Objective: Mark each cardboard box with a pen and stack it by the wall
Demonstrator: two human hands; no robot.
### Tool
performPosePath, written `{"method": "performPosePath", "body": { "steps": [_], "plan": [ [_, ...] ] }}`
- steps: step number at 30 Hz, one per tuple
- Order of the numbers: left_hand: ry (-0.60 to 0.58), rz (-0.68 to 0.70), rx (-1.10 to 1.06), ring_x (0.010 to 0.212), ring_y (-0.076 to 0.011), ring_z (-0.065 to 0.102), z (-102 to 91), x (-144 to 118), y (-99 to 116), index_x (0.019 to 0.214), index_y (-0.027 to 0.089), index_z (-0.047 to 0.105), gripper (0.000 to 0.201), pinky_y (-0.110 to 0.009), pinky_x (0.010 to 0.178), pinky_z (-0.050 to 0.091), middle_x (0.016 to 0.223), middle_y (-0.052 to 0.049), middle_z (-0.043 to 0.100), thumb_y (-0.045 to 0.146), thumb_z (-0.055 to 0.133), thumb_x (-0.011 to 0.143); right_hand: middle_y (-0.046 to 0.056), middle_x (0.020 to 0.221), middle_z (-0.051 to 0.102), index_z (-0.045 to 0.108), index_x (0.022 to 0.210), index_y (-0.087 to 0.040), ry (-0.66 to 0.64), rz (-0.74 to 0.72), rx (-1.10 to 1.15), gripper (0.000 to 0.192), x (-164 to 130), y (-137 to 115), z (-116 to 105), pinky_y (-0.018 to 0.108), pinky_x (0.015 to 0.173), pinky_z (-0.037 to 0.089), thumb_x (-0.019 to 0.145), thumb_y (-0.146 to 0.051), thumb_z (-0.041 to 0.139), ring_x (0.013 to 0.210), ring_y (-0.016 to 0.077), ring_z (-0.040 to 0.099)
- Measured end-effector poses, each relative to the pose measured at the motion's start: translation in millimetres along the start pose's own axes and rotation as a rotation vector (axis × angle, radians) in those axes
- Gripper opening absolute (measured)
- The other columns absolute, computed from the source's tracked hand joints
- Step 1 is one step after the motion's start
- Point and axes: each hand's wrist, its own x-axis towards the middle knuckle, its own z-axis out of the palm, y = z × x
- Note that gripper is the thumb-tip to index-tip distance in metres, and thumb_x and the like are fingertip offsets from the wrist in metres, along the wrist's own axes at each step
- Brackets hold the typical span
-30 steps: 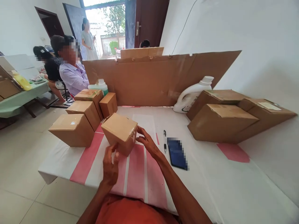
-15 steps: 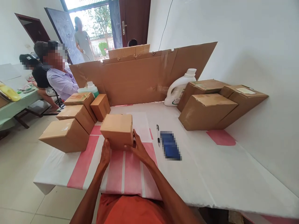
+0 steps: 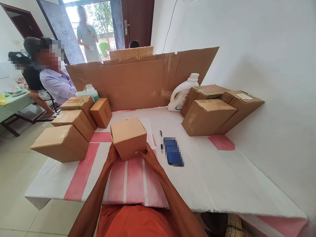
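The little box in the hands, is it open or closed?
Closed. The small box shows flat flaps on top, nothing sticking up, while the left hand and right hand hold its sides.

Orange garment; bare forearms; bare hands

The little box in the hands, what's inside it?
The small box is closed, so its inside cannot be seen. The left hand and right hand grip its near lower corners. Under it lies the pink-striped table cover.
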Motion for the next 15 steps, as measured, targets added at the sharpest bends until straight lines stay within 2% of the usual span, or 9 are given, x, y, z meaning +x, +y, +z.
{"method": "performPosePath", "body": {
  "steps": [5, 9, 15],
  "plan": [
    [-0.066, -0.085, 0.011, 0.110, -0.0337, 0.072, 3.6, -9.1, 6.4, 0.115, 0.018, 0.074, 0.078, -0.050, 0.095, 0.059, 0.115, -0.013, 0.080, 0.086, 0.042, 0.094, 0.012, 0.137, 0.073, 0.070, 0.132, -0.023, 0.036, 0.061, -0.009, 0.069, -2.5, -19.4, -8.8, 0.051, 0.104, 0.055, 0.079, -0.065, 0.079, 0.125, 0.0358, 0.066],
    [-0.044, -0.128, 0.046, 0.096, -0.0322, 0.073, 3.7, -18.1, 12.0, 0.101, 0.017, 0.073, 0.085, -0.049, 0.088, 0.060, 0.102, -0.014, 0.080, 0.092, 0.035, 0.092, 0.012, 0.125, 0.078, 0.074, 0.122, -0.021, 0.002, 0.057, -0.024, 0.062, -8.4, -38.1, -15.1, 0.046, 0.094, 0.058, 0.081, -0.068, 0.077, 0.114, 0.0350, 0.070],
    [0.025, -0.063, 0.117, 0.095, -0.0289, 0.069, 8.0, -34.9, 24.5, 0.099, 0.021, 0.070, 0.077, -0.043, 0.084, 0.058, 0.095, -0.011, 0.076, 0.089, 0.035, 0.094, 0.012, 0.133, 0.076, 0.072, 0.128, -0.022, -0.062, 0.048, 0.049, 0.068, -10.8, -32.1, -18.1, 0.049, 0.104, 0.057, 0.084, -0.075, 0.072, 0.122, 0.0363, 0.070]
  ]
}}
